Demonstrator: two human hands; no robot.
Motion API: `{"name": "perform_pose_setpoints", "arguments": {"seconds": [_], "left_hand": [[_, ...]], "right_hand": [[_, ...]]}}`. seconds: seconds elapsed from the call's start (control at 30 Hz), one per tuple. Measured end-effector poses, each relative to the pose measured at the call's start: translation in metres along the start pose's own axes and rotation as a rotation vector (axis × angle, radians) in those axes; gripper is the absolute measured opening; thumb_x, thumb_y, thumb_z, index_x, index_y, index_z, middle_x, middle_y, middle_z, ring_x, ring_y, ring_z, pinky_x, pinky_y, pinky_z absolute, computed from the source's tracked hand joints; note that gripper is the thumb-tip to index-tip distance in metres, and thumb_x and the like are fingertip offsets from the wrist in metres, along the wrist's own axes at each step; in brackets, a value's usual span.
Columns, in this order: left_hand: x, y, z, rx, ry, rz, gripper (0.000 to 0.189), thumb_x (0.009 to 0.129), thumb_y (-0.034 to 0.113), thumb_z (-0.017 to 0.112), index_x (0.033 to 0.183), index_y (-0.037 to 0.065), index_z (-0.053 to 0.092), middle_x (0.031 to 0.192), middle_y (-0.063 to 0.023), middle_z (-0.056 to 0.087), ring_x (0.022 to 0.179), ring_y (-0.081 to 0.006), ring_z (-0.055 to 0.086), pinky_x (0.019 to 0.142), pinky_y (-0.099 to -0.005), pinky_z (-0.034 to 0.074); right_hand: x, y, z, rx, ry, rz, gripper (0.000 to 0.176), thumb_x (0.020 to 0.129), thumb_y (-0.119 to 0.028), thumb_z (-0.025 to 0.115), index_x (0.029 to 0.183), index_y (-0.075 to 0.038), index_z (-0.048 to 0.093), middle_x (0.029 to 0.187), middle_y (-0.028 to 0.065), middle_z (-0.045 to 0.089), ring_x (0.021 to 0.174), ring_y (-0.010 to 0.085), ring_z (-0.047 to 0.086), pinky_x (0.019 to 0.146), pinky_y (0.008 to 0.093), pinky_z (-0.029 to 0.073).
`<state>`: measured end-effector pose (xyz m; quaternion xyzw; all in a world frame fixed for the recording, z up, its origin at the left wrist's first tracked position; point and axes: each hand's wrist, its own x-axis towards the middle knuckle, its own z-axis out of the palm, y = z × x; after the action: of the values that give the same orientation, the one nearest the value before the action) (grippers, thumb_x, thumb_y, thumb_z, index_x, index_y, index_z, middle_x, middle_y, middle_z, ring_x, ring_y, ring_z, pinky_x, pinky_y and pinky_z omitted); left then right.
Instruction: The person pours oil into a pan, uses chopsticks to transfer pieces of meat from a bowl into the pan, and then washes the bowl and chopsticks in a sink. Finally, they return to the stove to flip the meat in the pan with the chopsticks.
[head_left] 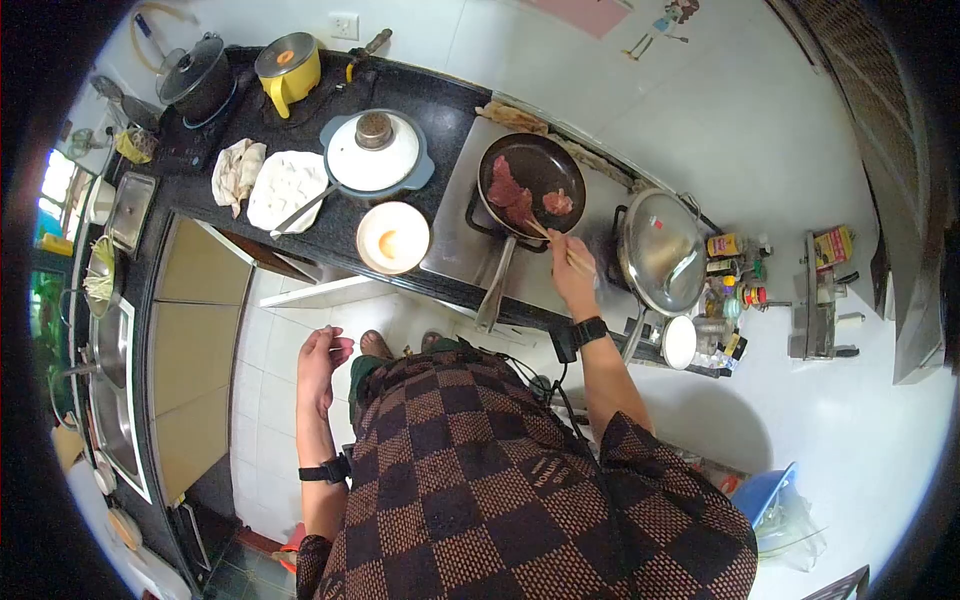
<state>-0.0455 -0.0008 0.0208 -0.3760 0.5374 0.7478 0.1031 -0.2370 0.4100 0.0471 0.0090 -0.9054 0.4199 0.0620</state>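
Observation:
My right hand (pixel 573 278) is closed around a pair of wooden chopsticks (pixel 538 230). Their tips reach into a dark frying pan (pixel 555 172) and touch slices of raw-looking red meat (pixel 505 185). A separate piece of meat (pixel 558 203) lies at the pan's right side. The pan rests on the stove (pixel 455 240), its metal handle (pixel 495 290) pointing toward me. Away from the counter, my left hand (pixel 325 358) hangs low with loosely bent fingers and nothing visible in it. Left of the stove stands a white bowl (pixel 375 225) with an orange-yellow bit inside.
A lidded pan (pixel 660 250) sits on the right burner, beside several seasoning jars (pixel 725 270). Left on the counter are a white-lidded pot (pixel 372 160), a white cloth or bag (pixel 285 190) and a yellow pot (pixel 288 75). An open cabinet door (pixel 325 292) juts out below.

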Motion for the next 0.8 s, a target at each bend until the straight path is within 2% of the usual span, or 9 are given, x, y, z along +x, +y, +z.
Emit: {"name": "perform_pose_setpoints", "arguments": {"seconds": [0.07, 0.13, 0.17, 0.23, 0.33, 0.47, 0.57, 0.7, 0.8], "left_hand": [[0.0, -0.005, 0.005, -0.003, 0.002, -0.006, 0.028, 0.105, 0.025, 0.049, 0.111, 0.002, 0.062, 0.091, -0.0079, 0.069, 0.08, -0.0152, 0.064, 0.079, -0.0292, 0.052], [0.0, -0.011, 0.008, -0.014, 0.004, -0.011, 0.028, 0.105, 0.025, 0.049, 0.111, 0.002, 0.062, 0.09, -0.0077, 0.069, 0.08, -0.0151, 0.064, 0.079, -0.029, 0.052], [0.0, -0.014, 0.01, -0.025, 0.007, -0.017, 0.027, 0.105, 0.025, 0.049, 0.11, 0.002, 0.062, 0.09, -0.0075, 0.069, 0.08, -0.0151, 0.064, 0.078, -0.0288, 0.052], [0.0, -0.018, 0.012, -0.029, 0.011, -0.01, 0.027, 0.105, 0.026, 0.049, 0.11, 0.002, 0.062, 0.09, -0.0073, 0.068, 0.08, -0.015, 0.064, 0.078, -0.0288, 0.052], [-0.002, -0.025, 0.015, -0.033, 0.021, -0.009, 0.027, 0.105, 0.026, 0.049, 0.109, 0.002, 0.062, 0.089, -0.007, 0.068, 0.08, -0.0147, 0.064, 0.078, -0.0291, 0.052], [-0.006, -0.03, 0.021, -0.04, 0.032, -0.014, 0.028, 0.105, 0.027, 0.05, 0.109, 0.002, 0.062, 0.089, -0.0072, 0.068, 0.079, -0.0146, 0.064, 0.078, -0.0295, 0.053], [-0.01, -0.032, 0.025, -0.046, 0.035, -0.025, 0.028, 0.105, 0.027, 0.05, 0.11, 0.002, 0.062, 0.088, -0.0073, 0.068, 0.079, -0.015, 0.064, 0.078, -0.0295, 0.053], [-0.01, -0.032, 0.029, -0.04, 0.035, -0.027, 0.028, 0.105, 0.027, 0.05, 0.109, 0.003, 0.062, 0.088, -0.0071, 0.068, 0.079, -0.0149, 0.065, 0.078, -0.0294, 0.053], [-0.014, -0.031, 0.03, -0.059, 0.044, 0.009, 0.028, 0.105, 0.028, 0.049, 0.109, 0.003, 0.062, 0.089, -0.0069, 0.069, 0.079, -0.0149, 0.065, 0.078, -0.0294, 0.052]], "right_hand": [[0.001, 0.006, 0.001, -0.034, 0.003, -0.016, 0.027, 0.102, -0.023, 0.058, 0.111, -0.001, 0.071, 0.095, 0.0164, 0.069, 0.087, 0.0309, 0.067, 0.078, 0.0353, 0.052], [0.004, 0.017, 0.004, -0.098, -0.066, -0.168, 0.026, 0.102, -0.023, 0.058, 0.108, -0.001, 0.071, 0.095, 0.0161, 0.068, 0.085, 0.0308, 0.066, 0.077, 0.0367, 0.051], [0.007, 0.017, 0.002, -0.098, -0.066, -0.171, 0.026, 0.102, -0.023, 0.058, 0.108, -0.001, 0.071, 0.095, 0.0161, 0.068, 0.085, 0.0308, 0.066, 0.077, 0.0367, 0.051], [0.013, 0.019, -0.006, -0.323, -0.049, -0.265, 0.024, 0.101, -0.021, 0.059, 0.106, 0.0, 0.07, 0.095, 0.0175, 0.067, 0.086, 0.0331, 0.065, 0.076, 0.0376, 0.051], [0.015, 0.041, -0.01, -0.14, -0.014, -0.222, 0.023, 0.1, -0.019, 0.059, 0.106, 0.0, 0.069, 0.094, 0.0204, 0.066, 0.09, 0.0366, 0.064, 0.078, 0.0414, 0.051], [0.024, 0.029, -0.015, -0.257, -0.026, -0.124, 0.021, 0.1, -0.018, 0.058, 0.104, 0.0, 0.069, 0.093, 0.0203, 0.064, 0.087, 0.0383, 0.063, 0.076, 0.0435, 0.051], [0.028, 0.033, 0.004, -0.214, 0.05, -0.242, 0.02, 0.101, -0.016, 0.058, 0.103, 0.001, 0.068, 0.093, 0.0192, 0.062, 0.086, 0.0377, 0.063, 0.075, 0.0435, 0.05], [0.024, 0.031, 0.016, -0.142, -0.03, -0.237, 0.021, 0.101, -0.016, 0.059, 0.107, 0.003, 0.067, 0.094, 0.0169, 0.059, 0.084, 0.0348, 0.062, 0.074, 0.041, 0.05], [0.019, 0.026, 0.005, -0.09, -0.073, -0.358, 0.021, 0.101, -0.016, 0.06, 0.11, 0.002, 0.067, 0.094, 0.0162, 0.06, 0.083, 0.0336, 0.062, 0.074, 0.0396, 0.05]]}}
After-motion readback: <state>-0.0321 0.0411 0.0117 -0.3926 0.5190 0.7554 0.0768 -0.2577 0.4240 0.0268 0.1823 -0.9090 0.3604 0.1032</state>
